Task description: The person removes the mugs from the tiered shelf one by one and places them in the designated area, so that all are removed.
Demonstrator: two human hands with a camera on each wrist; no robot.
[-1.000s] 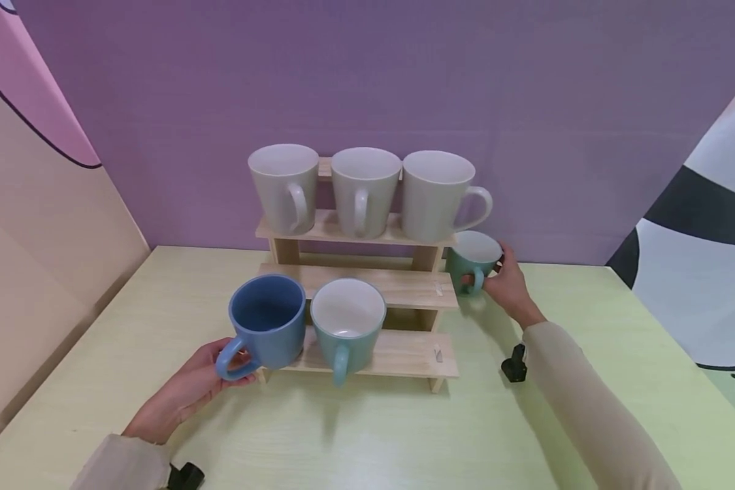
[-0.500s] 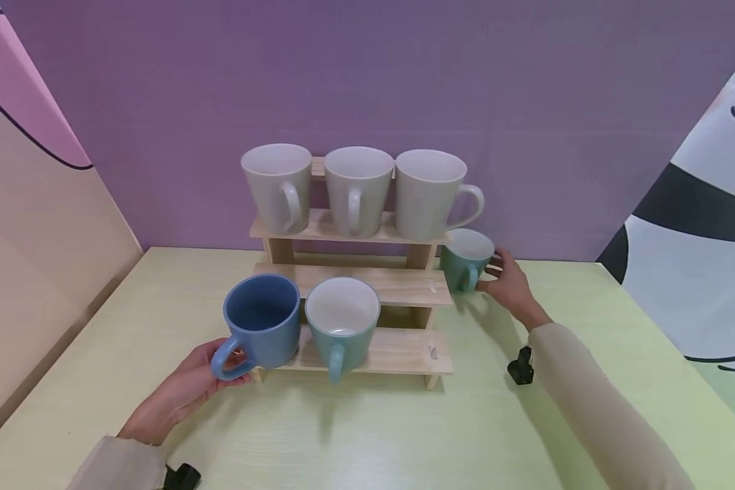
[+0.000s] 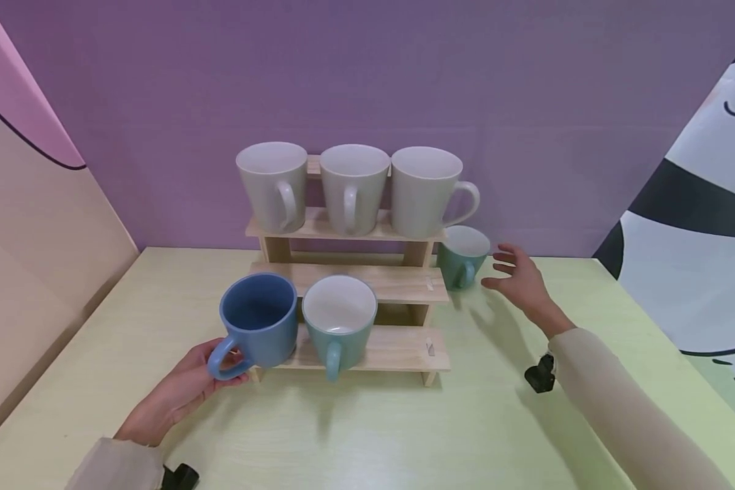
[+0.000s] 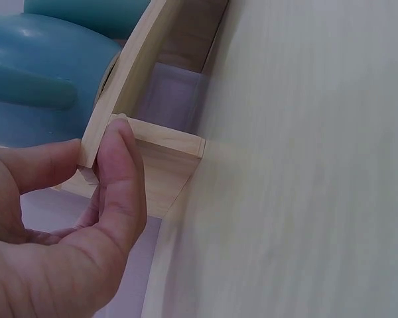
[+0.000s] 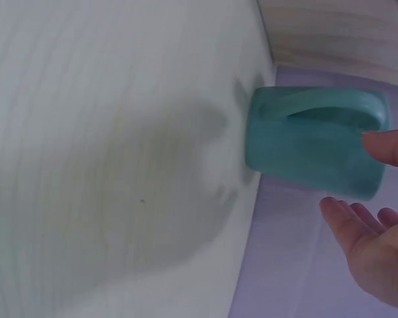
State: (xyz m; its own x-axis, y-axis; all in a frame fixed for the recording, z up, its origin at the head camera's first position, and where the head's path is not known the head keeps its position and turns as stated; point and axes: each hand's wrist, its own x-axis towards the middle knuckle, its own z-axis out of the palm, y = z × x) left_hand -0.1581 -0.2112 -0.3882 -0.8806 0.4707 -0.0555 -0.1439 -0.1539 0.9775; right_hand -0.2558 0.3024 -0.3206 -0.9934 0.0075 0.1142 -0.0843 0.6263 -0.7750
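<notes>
My left hand (image 3: 180,388) pinches the left end of the lowest board of a tiered wooden shelf (image 3: 401,347), thumb above and fingers below, as the left wrist view shows. Just over those fingers a blue mug (image 3: 260,327) stands on that board, its handle towards the front left. Beside it is a light green mug (image 3: 343,323) with a white inside. My right hand (image 3: 523,286) is open with fingers spread, a short gap away from another green mug (image 3: 462,258). This mug stands upright on the table behind the shelf's right end, with its handle (image 5: 318,103) facing front.
Three white mugs, left (image 3: 275,187), middle (image 3: 354,190) and right (image 3: 425,194), line an upper board; the right one's handle juts past the end. The middle board (image 3: 373,282) lies between both rows. A purple wall (image 3: 557,136) closes off the pale table (image 3: 367,442) at the back.
My right hand has let go of the rear green mug and drawn back to the right, fingers opening. The left hand keeps its hold on the shelf. The head view has shifted slightly.
</notes>
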